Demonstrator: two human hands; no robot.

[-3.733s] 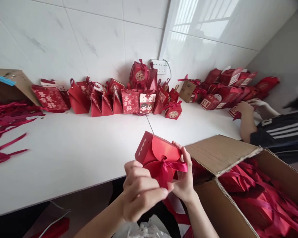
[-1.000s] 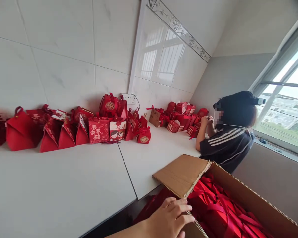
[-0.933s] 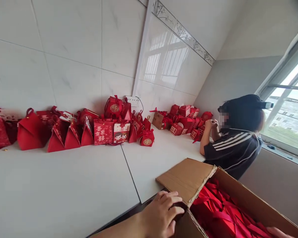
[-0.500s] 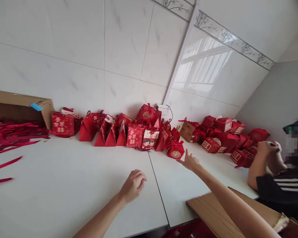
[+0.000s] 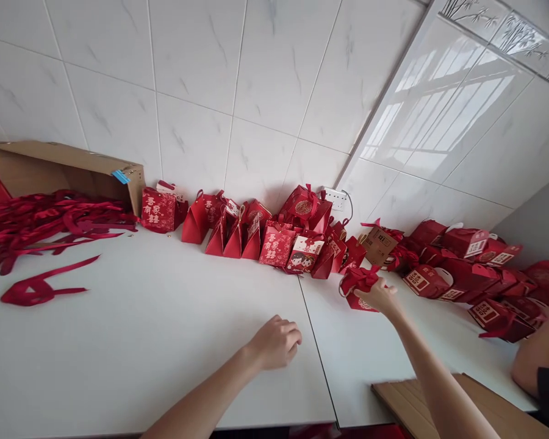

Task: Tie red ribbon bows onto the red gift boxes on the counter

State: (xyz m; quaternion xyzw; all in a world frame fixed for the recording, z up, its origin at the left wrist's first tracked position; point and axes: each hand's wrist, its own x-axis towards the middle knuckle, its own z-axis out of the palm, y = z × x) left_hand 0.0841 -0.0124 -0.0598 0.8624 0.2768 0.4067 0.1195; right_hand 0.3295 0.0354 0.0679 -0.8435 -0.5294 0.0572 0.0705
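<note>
My right hand [image 5: 379,297] is closed on a small red gift box [image 5: 361,300] with a ribbon bow on top and a round gold pattern on its side. The hand itself covers part of the box. Over the white table [image 5: 201,341], nearer to me, my left hand [image 5: 277,342] is loosely curled with nothing visible in it. Just behind the gripped box, several red gift boxes and bags stand in a row, among them one with a cartoon couple [image 5: 305,253] and a patterned bag [image 5: 277,244].
Red ribbons [image 5: 68,219] spill from an open cardboard box [image 5: 73,160] at the left. A looped ribbon [image 5: 32,291] lies in front. More red boxes [image 5: 471,274] are piled at the right, beside another person's arm [image 5: 540,353]. Cardboard [image 5: 412,399] lies at the near edge.
My right hand has gone from pointing beside the ribboned box to closing on it. My left hand has curled up more. The view has swung, and the other person is now mostly out of frame.
</note>
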